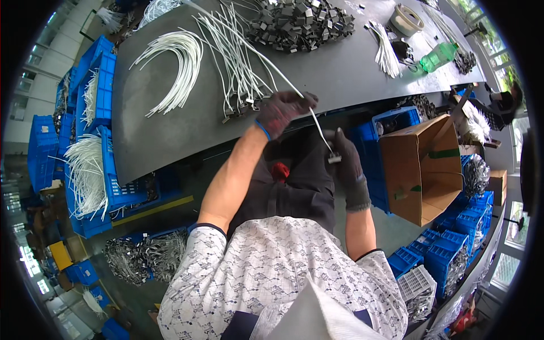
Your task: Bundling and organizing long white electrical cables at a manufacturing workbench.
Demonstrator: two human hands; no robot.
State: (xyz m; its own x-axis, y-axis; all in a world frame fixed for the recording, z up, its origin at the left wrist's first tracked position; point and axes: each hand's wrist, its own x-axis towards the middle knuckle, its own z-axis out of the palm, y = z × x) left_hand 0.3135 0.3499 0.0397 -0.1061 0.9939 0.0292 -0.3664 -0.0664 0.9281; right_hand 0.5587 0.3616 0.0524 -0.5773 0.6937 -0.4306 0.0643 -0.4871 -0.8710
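My left hand (281, 115), in a dark red and black glove, is closed around a long white cable (274, 67) just past the table's near edge. The cable runs down over my lap to a small pale block (334, 158) at its end. Close against that block is my gloved right hand (348, 160), its fingers bent at the cable's end; their exact grip is partly hidden. On the table by my left hand lies a loose bunch of white cables (235, 65) with dark blocks at their near ends. Further left is a curved bundle of white cables (190, 62).
A heap of small dark blocks (300, 25) covers the far part of the grey table (147, 133). Toward its right are a green bottle (438, 57) and a tape roll (407, 20). An open cardboard box (405, 178) stands right of me; blue crates (122, 170) with cables stand left.
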